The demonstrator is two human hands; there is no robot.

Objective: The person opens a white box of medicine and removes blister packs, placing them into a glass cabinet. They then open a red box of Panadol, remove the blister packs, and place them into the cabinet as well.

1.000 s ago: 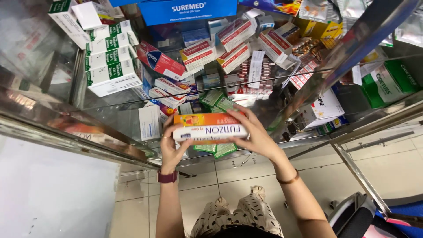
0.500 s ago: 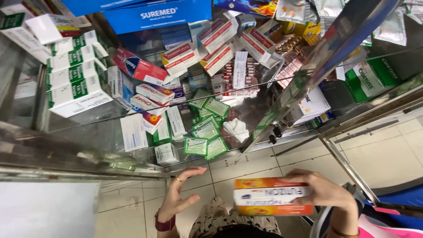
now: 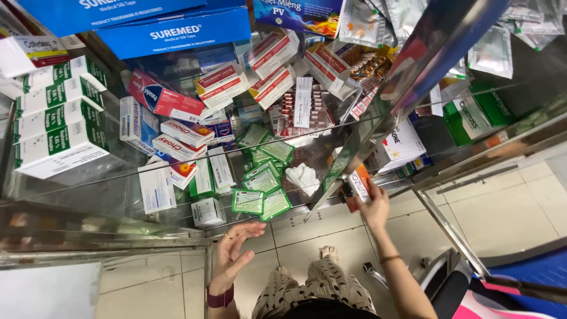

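R hand [image 3: 373, 207] clenched on orange/white box [image 3: 358, 188], gripped from below w/ thumb side up, box end-on to cam so only a narrow face shows. Box sits right at the edge of the glass door [image 3: 378, 127], just beside the metal frame; looks like it's held narrow-end-first to fit the gap between door edge and cabinet side, that's a judgement. L hand [image 3: 235, 251] released, fingers spread, palm toward cabinet, holding nothing, hovering just under the front rail [image 3: 106, 245], near the green sachets [image 3: 260, 198] but apart from them.

Inside: glass shelf [image 3: 177, 195] crowded, white/green boxes [image 3: 56, 127] stacked at left, red/white boxes [image 3: 177, 133] mid, blue boxes [image 3: 171, 35] on top, white wad [image 3: 302, 176] by the sachets. Little free room on shelf; only bare glass is a strip near the front lip by the sachets. Door swung outward, its edge slants across the R side, so R hand's room is tight btwn door and frame. Below hands floor tiles [image 3: 520, 207] open; chair [image 3: 455, 283] close at lower R
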